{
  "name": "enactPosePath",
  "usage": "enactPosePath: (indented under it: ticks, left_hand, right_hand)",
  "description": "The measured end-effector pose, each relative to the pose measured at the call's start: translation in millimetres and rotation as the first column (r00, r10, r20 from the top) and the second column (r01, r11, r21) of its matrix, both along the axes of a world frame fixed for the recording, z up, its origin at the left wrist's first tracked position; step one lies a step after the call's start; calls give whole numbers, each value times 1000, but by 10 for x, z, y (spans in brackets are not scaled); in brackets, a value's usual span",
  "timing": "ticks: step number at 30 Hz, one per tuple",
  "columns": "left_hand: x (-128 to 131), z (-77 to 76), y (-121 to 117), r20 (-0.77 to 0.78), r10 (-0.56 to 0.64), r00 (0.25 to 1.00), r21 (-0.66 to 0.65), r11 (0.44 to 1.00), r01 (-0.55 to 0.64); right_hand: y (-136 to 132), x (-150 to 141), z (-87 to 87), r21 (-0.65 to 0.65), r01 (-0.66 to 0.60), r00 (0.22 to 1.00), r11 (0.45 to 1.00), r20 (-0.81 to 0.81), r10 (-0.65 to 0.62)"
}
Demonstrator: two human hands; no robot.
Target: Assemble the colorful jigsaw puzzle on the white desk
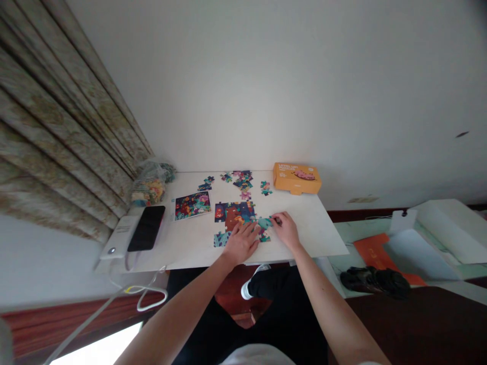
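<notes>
A partly joined jigsaw puzzle (234, 214) lies on the white table (312, 223). My left hand (240, 242) rests flat on its lower right part, fingers spread. My right hand (286, 229) sits just right of the puzzle, fingers pinched on a teal puzzle piece (265, 222) at the puzzle's edge. Loose puzzle pieces (242, 180) lie scattered at the back of the table.
An orange puzzle box (297, 178) stands at the back right. A picture card (192, 205), a black phone (146, 227) on a white device and a plastic bag (150, 183) are at the left. Curtains hang left; a cable (144, 294) dangles below.
</notes>
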State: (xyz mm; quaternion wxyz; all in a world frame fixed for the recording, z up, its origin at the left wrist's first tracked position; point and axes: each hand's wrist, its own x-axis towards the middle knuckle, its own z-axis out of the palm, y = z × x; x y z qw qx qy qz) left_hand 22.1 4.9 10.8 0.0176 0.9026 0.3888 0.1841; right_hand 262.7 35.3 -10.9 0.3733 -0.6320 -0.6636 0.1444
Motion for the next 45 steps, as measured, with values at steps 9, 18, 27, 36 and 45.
enactPosePath:
  ticks: [9, 18, 27, 36, 45]
  left_hand:
    - [-1188, -19, 67, 5, 182, 983, -64, 981, -181]
    - [-1143, 0, 43, 32, 243, 970, -118, 964, -238]
    - [-1147, 50, 37, 70, 267, 961, -171, 953, -252]
    - [-1142, 39, 20, 96, 270, 958, -205, 947, -247]
    - [-1138, 26, 22, 92, 273, 958, -212, 945, -249]
  right_hand:
    - [55, -2, 53, -32, 75, 994, 997, -82, -78]
    - [1077, -957, 318, -48, -142, 988, 989, 49, 145]
    - [2337, -2029, 517, -270, 39, 955, 962, 294, 44]
    - [2334, -1833, 184, -237, -38, 905, 971, 403, 134]
    - [2425, -1762, 227, -205, -83, 894, 975, 418, 164]
